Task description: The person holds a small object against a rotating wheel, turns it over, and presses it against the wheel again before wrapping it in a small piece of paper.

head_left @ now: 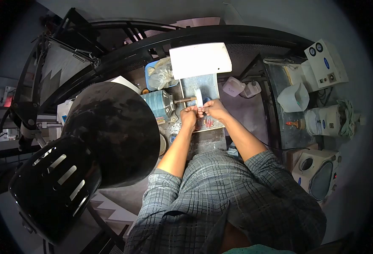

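Observation:
A polishing lathe (156,104) with a blue-green motor body stands left of my hands. Its shaft (185,100) points right and carries a white buffing wheel (199,98). Just below the wheel, my left hand (189,116) and my right hand (215,110) meet, fingers closed in a pinch. Between the fingertips is a small pinkish piece (201,111), mostly covered and too small to name. It lies at or very near the wheel's lower edge; contact cannot be made out. Several small red and pink pieces (208,123) lie in the tray (185,84) under my hands.
A big black lamp shade (110,135) fills the left side close to me. Behind the lathe sits a blue bin (148,72) of plastic bags. A white hood panel (200,60) covers the tray's back. Plastic jugs (234,86) and white machines (327,63) stand right.

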`<state>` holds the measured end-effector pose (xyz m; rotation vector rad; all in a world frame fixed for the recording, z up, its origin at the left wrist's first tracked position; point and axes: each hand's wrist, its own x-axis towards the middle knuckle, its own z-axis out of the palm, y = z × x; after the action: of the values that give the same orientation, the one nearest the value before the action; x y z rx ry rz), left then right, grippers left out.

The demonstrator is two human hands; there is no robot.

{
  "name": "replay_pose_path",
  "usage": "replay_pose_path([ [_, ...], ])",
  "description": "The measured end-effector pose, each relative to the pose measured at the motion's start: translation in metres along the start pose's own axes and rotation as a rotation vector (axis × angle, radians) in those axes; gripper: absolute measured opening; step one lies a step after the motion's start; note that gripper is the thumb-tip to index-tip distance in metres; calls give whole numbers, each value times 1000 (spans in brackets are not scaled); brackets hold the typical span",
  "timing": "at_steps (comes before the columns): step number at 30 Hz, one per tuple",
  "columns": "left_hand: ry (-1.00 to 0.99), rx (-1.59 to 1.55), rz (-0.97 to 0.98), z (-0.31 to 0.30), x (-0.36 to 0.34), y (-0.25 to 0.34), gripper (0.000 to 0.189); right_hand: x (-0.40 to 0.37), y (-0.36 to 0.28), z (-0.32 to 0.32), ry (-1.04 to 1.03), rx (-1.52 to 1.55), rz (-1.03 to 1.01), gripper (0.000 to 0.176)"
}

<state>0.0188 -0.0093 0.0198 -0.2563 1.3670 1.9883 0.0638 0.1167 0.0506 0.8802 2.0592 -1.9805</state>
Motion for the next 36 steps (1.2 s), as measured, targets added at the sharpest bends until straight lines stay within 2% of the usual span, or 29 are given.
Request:
replay_pose_path([
  [5,57,200,57,2,6,7,17,7,20,11,55,208,100,9],
  [8,11,296,131,-8,12,5,16,3,21,17,77,337,113,10],
  [13,29,295,126,-1,11,5,15,9,28,14,97,427,129,10],
  [16,48,268,108,0,15,-1,15,15,29,11,83,385,118,11],
  [19,38,95,80,-3,7,-6,12,9,21,7,75,301,78,9],
  [21,46,-31,-67,-2,1,-12,10,5,15,2,104,236,57,7],
  [25,49,-362,-68,5,-6,-18,7,12,10,-7,45,78,42,8],
  [27,44,-367,-70,6,-6,-15,7,17,11,-10,-33,79,39,7],
  [36,141,-436,-124,7,4,-19,8,28,4,-14,-105,-75,27,4],
])
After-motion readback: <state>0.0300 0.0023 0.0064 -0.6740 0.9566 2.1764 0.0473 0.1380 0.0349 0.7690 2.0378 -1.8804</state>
